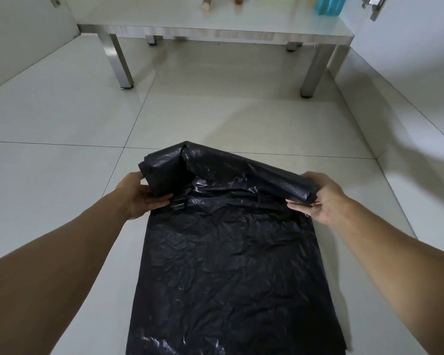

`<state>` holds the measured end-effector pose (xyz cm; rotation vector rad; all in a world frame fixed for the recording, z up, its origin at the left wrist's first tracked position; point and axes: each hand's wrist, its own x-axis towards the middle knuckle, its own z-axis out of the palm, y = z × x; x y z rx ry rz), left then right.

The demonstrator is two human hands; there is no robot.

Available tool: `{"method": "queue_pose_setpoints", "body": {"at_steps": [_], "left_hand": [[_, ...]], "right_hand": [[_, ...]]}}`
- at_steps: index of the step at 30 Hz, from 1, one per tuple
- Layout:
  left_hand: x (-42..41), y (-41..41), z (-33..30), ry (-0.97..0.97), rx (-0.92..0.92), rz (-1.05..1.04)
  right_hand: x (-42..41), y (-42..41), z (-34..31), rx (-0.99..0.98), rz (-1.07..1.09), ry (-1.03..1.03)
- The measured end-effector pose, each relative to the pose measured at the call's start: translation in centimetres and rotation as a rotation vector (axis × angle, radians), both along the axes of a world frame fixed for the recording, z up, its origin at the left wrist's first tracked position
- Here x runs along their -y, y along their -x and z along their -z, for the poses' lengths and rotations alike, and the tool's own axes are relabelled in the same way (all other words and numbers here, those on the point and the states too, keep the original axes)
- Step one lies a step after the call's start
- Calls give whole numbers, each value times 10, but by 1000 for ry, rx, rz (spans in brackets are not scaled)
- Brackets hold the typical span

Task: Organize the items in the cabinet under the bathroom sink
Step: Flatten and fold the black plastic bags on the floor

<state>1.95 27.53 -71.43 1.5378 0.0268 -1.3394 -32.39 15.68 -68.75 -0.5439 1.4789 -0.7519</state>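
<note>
Here, seen from the head camera, a black plastic bag (231, 252) lies spread flat on the tiled floor (62, 124), its far end rolled or folded up into a loose bundle. The left hand (139, 194) grips the left end of that roll, thumb on top and fingers beneath; the right hand (318, 197) pinches the right end the same way. To my eye the step is rolling the bag up toward the person. Doing it well means keeping both ends level, since the left side looks bulkier and could skew the roll, and pressing air out with each turn. Beyond, a low table (215, 32) on metal legs holds a blue bottle (328, 5), well apart from the bag.
</note>
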Motion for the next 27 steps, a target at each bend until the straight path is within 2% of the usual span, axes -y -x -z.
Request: {"method": "queue_pose_setpoints", "body": {"at_steps": [4,8,11,15,19,23,27], "left_hand": [[-9,0,-1,43,8,95],[-12,-5,0,71,-13,65],[-12,-5,3,95,33,144],[-19,-15,13,63,174,342],[-24,-10,3,-38,405,574],[-24,1,0,-69,525,586],[-29,20,3,-55,670,438]], "right_hand": [[4,8,5,-88,-108,-4],[6,12,9,-380,-348,46],[6,16,16,-469,-445,129],[7,22,23,-575,-519,200],[5,23,26,-698,-565,282],[1,21,27,-790,-604,370],[-12,19,24,-874,-634,465]]}}
